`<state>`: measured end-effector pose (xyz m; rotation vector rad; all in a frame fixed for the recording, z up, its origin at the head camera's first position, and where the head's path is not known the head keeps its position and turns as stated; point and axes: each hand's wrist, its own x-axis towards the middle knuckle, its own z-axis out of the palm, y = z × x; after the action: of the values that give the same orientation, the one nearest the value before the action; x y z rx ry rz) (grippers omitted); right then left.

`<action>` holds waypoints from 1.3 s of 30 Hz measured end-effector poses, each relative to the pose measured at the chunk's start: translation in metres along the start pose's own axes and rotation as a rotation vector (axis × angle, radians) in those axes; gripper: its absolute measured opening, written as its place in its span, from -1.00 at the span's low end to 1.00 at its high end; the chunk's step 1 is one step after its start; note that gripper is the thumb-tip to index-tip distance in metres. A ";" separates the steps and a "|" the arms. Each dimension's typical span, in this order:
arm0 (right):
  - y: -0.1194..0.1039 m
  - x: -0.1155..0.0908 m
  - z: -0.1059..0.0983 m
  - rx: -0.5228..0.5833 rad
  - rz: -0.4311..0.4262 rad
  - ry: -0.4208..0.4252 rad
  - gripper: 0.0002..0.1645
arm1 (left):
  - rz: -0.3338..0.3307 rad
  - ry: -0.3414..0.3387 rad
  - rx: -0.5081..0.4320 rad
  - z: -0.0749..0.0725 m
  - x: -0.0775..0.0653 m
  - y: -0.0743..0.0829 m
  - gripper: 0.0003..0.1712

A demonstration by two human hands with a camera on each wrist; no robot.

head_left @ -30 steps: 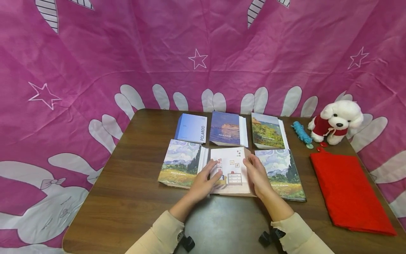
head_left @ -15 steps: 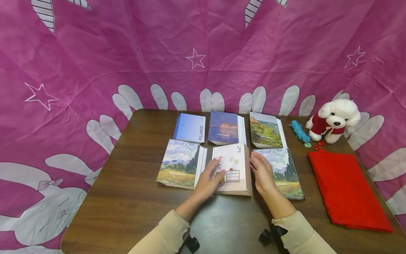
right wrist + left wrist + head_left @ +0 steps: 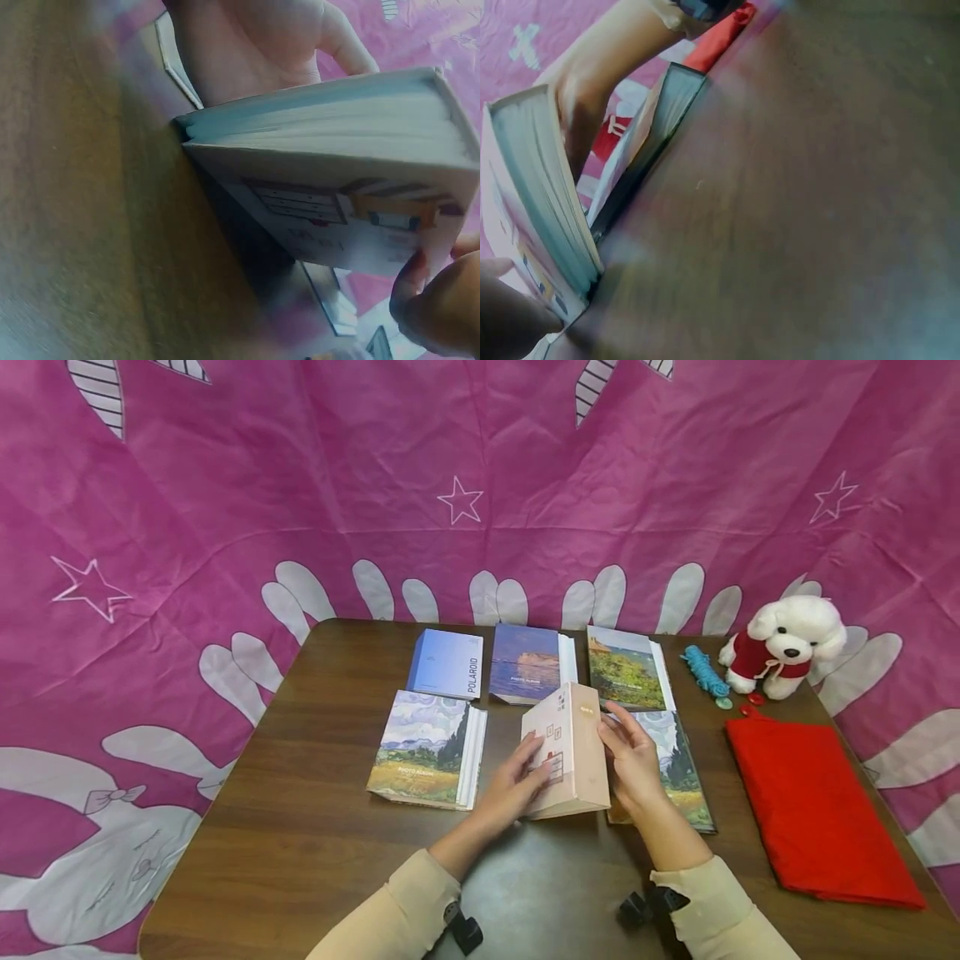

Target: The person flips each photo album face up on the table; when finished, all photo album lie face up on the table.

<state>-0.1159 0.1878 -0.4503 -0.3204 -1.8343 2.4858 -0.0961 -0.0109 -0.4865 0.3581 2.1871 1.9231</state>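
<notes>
A thick cream photo album (image 3: 553,750) with furniture drawings is tilted up between my hands, its spine (image 3: 588,747) turned upward and right. Its page edges (image 3: 536,176) show in the left wrist view; the fore-edge is down by the table. My left hand (image 3: 510,785) grips it from the front cover (image 3: 337,210), thumb and fingers on the drawings. Opposite, my right hand (image 3: 633,756) lies against the spine and back side, fingers loose and palm (image 3: 255,45) facing the album. Part of a painted-landscape album (image 3: 681,768) is hidden behind that hand.
Several other albums lie flat: another landscape one (image 3: 420,747) at left, a blue POLAROID one (image 3: 447,664), a sea-view one (image 3: 525,660) and a garden one (image 3: 622,668). At right are blue cord (image 3: 705,670), a white plush dog (image 3: 793,635) and folded red cloth (image 3: 821,810).
The cream album went from lying nearly flat to tilted, its spine side raised. My left hand moved right with it, and my right hand shifted from its front edge to the spine side.
</notes>
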 end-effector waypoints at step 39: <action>0.023 -0.001 0.026 -0.410 -0.041 -0.191 -0.42 | 0.266 0.085 0.052 -0.037 -0.010 0.038 -0.40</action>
<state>-0.1175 0.1565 -0.4650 -0.0531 -2.3963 2.1622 -0.0969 -0.0444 -0.4437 0.6144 2.3494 2.0512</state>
